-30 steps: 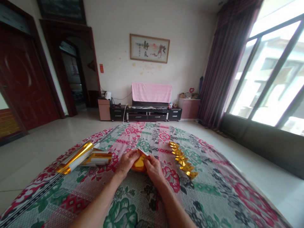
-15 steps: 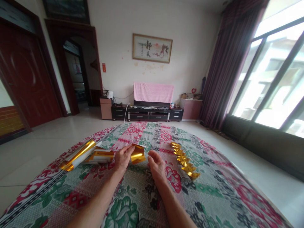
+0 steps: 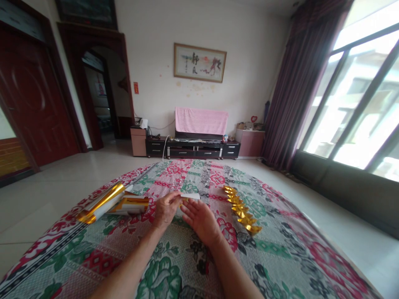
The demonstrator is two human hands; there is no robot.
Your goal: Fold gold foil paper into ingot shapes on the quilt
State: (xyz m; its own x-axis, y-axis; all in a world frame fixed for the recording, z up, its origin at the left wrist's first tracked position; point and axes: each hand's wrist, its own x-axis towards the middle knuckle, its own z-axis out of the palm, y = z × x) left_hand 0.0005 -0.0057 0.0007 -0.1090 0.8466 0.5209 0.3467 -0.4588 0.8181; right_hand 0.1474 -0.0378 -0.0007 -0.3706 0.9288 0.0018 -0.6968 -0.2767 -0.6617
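Note:
Pinched in my left hand (image 3: 166,211) is a sheet of gold foil paper (image 3: 191,196), its white back now showing along the top. My right hand (image 3: 202,221) lies against the near side of the sheet, palm up, fingers stretched out and covering most of the gold face. On the right, a row of folded gold paper ingots (image 3: 241,209) runs across the patterned cloth (image 3: 162,278). To the left of my hands lie a rolled gold foil sheet (image 3: 104,201) and a stack of gold and white sheets (image 3: 132,204).
The flowered cloth covers a round-edged surface in front of me. Beyond it stand a low black cabinet (image 3: 195,153) and a screen under a pink towel (image 3: 202,120). A purple curtain (image 3: 286,91) hangs at the right beside the window.
My right hand has moved left onto the foil sheet, and its palm has turned up. The sheet has tilted, so its white back shows where the gold face did.

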